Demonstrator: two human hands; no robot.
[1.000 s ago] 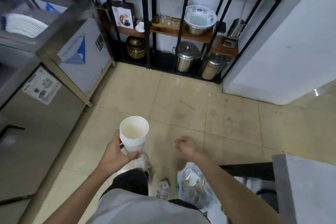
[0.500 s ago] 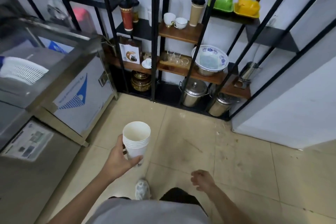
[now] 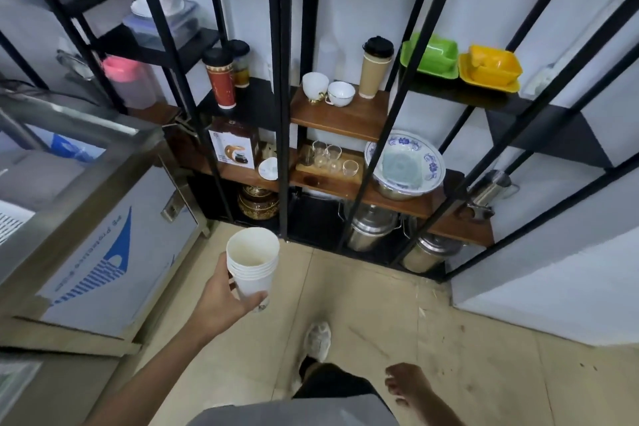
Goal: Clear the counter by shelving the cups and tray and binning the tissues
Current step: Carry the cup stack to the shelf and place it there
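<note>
The cups (image 3: 253, 264) could tip or slip on the way to the rack (image 3: 281, 86). They are a tall stack of paper cups, one inside another, and the left hand (image 3: 221, 301) holds only the low part of the stack. If the hand tilts or squeezes too hard, the soft paper could bend and the top cups could slide off onto the floor. The rack has thin black bars in front, so the stack could bump a bar on the way in. The wooden shelf (image 3: 340, 114) already has two white mugs (image 3: 328, 91) and a tall brown cup (image 3: 376, 67) on it, so a push could knock those over.

The cups are in front of the rack, low down and not touching it. They stand upright, open end up. The thumb is on the near side and the fingers (image 3: 260, 297) wrap under and around the bottom. The right hand (image 3: 409, 386) hangs well back from the rack, fingers loose, holding nothing.
</note>
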